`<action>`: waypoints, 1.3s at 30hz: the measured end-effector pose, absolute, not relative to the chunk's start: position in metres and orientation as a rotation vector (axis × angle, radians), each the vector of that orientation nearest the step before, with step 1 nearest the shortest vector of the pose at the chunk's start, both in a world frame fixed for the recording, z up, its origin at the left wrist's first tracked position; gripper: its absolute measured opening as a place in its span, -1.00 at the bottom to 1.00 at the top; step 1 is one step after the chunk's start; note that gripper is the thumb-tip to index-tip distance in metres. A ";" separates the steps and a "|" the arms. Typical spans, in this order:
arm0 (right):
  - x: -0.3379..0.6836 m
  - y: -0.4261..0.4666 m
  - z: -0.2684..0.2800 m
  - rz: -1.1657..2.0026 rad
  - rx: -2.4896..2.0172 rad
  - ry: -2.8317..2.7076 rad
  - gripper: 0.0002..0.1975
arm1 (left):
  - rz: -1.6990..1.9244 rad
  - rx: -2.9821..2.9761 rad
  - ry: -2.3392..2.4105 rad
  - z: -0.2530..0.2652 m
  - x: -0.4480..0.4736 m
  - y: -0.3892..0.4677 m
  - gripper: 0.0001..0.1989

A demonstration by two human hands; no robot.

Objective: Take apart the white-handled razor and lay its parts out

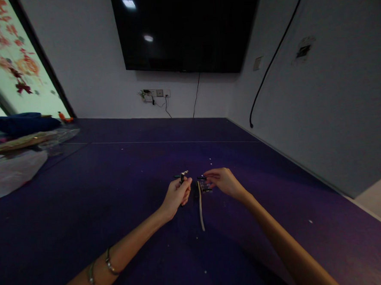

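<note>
My left hand [177,195] is closed around a small dark-handled tool with a shiny metal head [184,173], which sticks up above the fist. Its exact kind is too small to make out. Just right of it, my right hand [227,182] has its fingertips pressed on a small thin dark piece [201,177]. Beneath those fingertips lie small clear and dark parts [206,189] on the purple surface. A short pale tube or cord [201,210] stretches from beside them toward me, between both hands, touched by neither.
The purple surface [118,233] reaches the back wall, with tiny white scraps scattered over it. Plastic bags [18,170] and folded dark blue cloth [28,123] lie at left. A television [186,31] hangs above wall sockets [159,92]. A black cable [272,60] dangles along the right wall.
</note>
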State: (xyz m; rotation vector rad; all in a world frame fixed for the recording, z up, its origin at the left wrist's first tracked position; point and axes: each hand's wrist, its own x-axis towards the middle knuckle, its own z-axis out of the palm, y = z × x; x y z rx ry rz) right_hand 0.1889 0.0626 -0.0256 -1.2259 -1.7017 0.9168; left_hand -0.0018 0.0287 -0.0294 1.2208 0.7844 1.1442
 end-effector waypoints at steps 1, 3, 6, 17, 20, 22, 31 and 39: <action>0.188 0.060 -0.022 0.923 -1.196 -1.685 -0.82 | 1.153 1.248 0.758 -0.031 -0.001 0.028 -0.71; 0.185 0.055 -0.013 0.924 -1.152 -1.657 -0.84 | 1.170 1.324 0.704 -0.035 0.000 0.026 -0.78; 0.183 0.047 0.002 0.936 -1.094 -1.613 -0.85 | 1.164 1.495 0.688 -0.035 0.000 0.018 -0.80; 0.180 0.023 0.032 0.967 -1.006 -1.657 -0.86 | 0.977 1.817 0.737 -0.027 0.003 0.002 -0.78; 0.177 0.019 0.036 0.961 -0.995 -1.702 -0.87 | 0.972 1.802 0.725 -0.029 0.004 0.003 -0.80; 0.176 0.016 0.037 0.946 -0.999 -1.725 -0.87 | 0.964 1.804 0.726 -0.030 0.004 0.003 -0.80; 0.175 0.014 0.038 0.905 -0.986 -1.771 -0.85 | 0.983 1.802 0.722 -0.031 0.003 0.004 -0.79; 0.176 0.014 0.037 0.884 -0.967 -1.805 -0.86 | 0.988 1.773 0.701 -0.034 0.004 0.004 -0.77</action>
